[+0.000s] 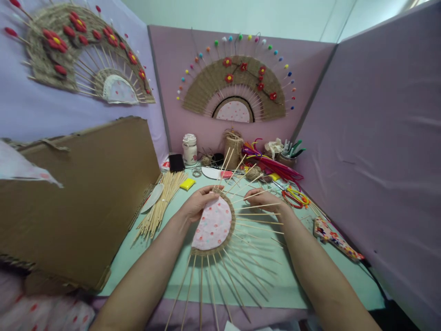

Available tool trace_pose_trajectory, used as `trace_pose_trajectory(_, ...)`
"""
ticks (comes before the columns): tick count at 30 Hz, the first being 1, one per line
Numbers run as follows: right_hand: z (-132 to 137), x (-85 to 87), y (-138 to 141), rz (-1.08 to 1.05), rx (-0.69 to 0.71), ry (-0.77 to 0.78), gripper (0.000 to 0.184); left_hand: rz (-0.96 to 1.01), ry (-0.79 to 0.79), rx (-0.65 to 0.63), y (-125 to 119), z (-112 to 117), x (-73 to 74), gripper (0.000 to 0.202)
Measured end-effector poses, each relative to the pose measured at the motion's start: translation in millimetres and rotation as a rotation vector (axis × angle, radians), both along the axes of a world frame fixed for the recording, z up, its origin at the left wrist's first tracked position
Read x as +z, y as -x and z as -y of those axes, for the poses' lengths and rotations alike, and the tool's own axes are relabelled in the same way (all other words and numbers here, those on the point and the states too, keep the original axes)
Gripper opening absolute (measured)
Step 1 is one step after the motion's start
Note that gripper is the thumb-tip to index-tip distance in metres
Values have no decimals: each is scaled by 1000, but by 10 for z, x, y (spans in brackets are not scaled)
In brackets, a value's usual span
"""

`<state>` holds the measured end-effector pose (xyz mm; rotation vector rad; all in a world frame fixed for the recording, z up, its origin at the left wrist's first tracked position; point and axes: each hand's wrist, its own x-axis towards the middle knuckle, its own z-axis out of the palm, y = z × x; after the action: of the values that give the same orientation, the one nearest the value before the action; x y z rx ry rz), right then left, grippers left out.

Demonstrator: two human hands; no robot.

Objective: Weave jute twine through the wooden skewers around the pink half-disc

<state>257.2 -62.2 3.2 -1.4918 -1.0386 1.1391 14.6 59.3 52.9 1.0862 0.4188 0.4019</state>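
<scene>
My left hand [201, 202] grips the upper edge of a half-round fan frame [213, 224], thumb on its face. The piece is covered in white cloth with pink-red dots. A woven band of brown twine [231, 212] runs along its curved rim, and thin bamboo sticks [258, 225] spread outward from it. To the right, behind the upper sticks, my right hand [261, 198] is closed with fingertips pinched on a thin strand of twine [235, 194] that leads toward the rim near my left hand. The fingertips are partly hidden by sticks.
A bundle of bamboo sticks [160, 204] and a yellow packet [188, 184] lie left. A twine spool [233, 149], a white jar [189, 149] and pipe cleaners [272, 163] stand behind. Scissors [292, 198] and a patterned glue gun [336, 238] lie right. Cardboard [79, 197] stands left; finished fans [203, 94] hang behind.
</scene>
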Motion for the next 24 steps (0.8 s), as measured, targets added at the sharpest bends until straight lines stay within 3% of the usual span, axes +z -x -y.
trace_pose_trajectory(8,36,-45,-30,20,30,58,34,20,1,-18,2,2,-28,32)
trace_pose_trajectory(24,41,-46,-122,-131,14,-11,32,-29,-42,-27,14,35,-3,27)
